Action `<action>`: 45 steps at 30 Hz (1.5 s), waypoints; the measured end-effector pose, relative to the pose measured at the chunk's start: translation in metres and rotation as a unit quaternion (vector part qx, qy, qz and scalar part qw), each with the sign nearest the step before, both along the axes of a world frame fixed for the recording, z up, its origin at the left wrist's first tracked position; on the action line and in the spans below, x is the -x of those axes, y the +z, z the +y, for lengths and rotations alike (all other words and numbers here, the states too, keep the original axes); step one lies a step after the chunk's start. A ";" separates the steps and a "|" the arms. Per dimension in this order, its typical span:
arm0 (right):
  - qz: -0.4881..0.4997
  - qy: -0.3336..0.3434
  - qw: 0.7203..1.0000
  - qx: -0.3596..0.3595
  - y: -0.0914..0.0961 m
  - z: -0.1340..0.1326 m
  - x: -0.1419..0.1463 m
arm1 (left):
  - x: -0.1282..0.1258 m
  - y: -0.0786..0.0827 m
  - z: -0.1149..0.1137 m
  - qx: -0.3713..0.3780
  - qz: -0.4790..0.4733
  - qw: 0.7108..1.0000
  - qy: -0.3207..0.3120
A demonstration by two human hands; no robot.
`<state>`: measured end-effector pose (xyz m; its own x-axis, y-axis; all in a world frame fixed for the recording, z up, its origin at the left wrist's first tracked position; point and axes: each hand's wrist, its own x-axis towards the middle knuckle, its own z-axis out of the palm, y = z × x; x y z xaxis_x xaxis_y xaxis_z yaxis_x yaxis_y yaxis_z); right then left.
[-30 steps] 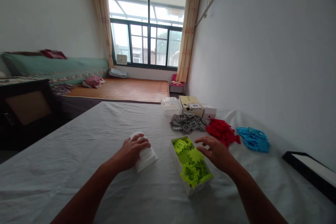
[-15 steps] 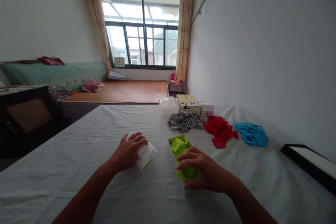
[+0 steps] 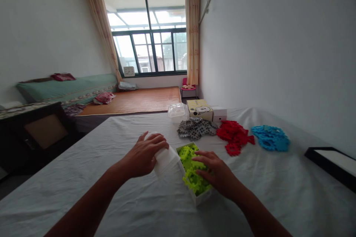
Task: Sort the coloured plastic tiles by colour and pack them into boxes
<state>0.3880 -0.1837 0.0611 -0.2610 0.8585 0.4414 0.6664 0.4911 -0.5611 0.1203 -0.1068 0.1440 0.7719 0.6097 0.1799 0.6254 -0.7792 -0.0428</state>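
My left hand grips a translucent white lid from above, its fingers bent over the far edge. The lid is tilted and a little blurred, close to the left side of a white box. Lime-green interlocking plastic pieces fill that box up to its rim. Over the box's right side is my right hand, fingers spread and curved, the tips touching or just above the green pieces. Nothing is visibly held in it.
Behind the box lie heaps of grey pieces, red pieces and blue pieces. Farther back stand a clear container, a yellow cartoon box and a small white box. A black-framed object lies at the right.
My left hand has lifted the lid and carried it right, toward the box. My right hand has moved slightly up and its fingers have spread. The camera view has shifted a little.
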 end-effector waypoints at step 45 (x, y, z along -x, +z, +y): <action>0.204 -0.236 0.947 -0.079 0.000 -0.001 -0.032 | -0.121 -0.003 -0.010 0.044 0.069 0.975 -0.208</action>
<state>0.4195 -0.1851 0.0611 0.3546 0.7517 0.5560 0.5770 0.2920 -0.7628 0.2416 -0.1168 0.1410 0.9691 0.2462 0.0173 0.2466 -0.9688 -0.0258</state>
